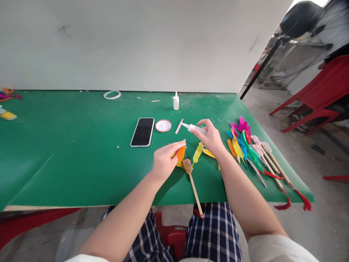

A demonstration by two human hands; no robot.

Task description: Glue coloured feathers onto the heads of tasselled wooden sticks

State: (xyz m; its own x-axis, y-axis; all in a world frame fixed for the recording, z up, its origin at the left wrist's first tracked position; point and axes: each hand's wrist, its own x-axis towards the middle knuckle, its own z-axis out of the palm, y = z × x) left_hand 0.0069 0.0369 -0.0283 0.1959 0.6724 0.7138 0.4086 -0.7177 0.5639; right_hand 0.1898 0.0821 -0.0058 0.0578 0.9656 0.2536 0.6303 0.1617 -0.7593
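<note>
While the right hand (212, 137) pinches a bottle (192, 127), oversqueezing could totally blob the pink stick (179, 126) past those fingertips; left hand (165, 159) grips an orange feather (181, 154), easily bent.

Orange feather (181, 154), yellow feather (198, 153), green tabletop (81, 156), navy-and-white plaid fabric (214, 233)

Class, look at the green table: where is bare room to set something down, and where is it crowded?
Widest: on the table, left of the phone down to the front edge, bar a speck. Smaller: between the phone and white ring. Crowded: the right end, with feathers and sticks, and around the left hand and right hand.
</note>
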